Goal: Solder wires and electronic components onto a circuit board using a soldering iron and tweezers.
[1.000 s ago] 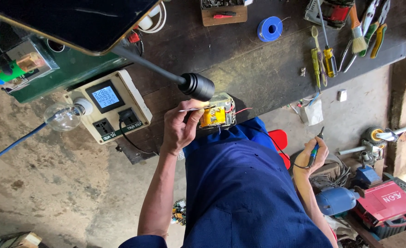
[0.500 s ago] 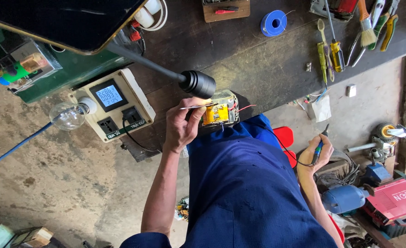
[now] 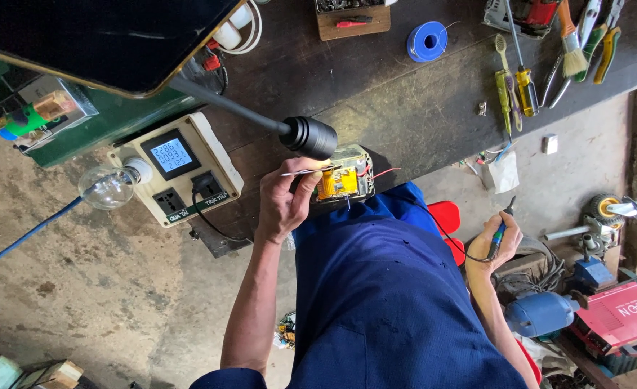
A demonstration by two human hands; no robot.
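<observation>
Left hand [image 3: 284, 203] is bent in at the wrist at the near edge of the workbench [image 3: 405, 108], fingers pinched shut on a thin solder wire [image 3: 298, 173] that pokes at the little yellow circuit module [image 3: 344, 180] right on that edge. Right hand [image 3: 493, 245] hangs off the bench, out past the edge over the floor, fist wrapped around a soldering iron [image 3: 501, 229]. Tools crowd the far right corner, meter box [image 3: 176, 168] sits just left.

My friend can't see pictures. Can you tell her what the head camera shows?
A person in blue works at a dark workbench: the left hand holds a thin wire against a small yellow device, while the right hand grips a soldering iron off to the side.
</observation>
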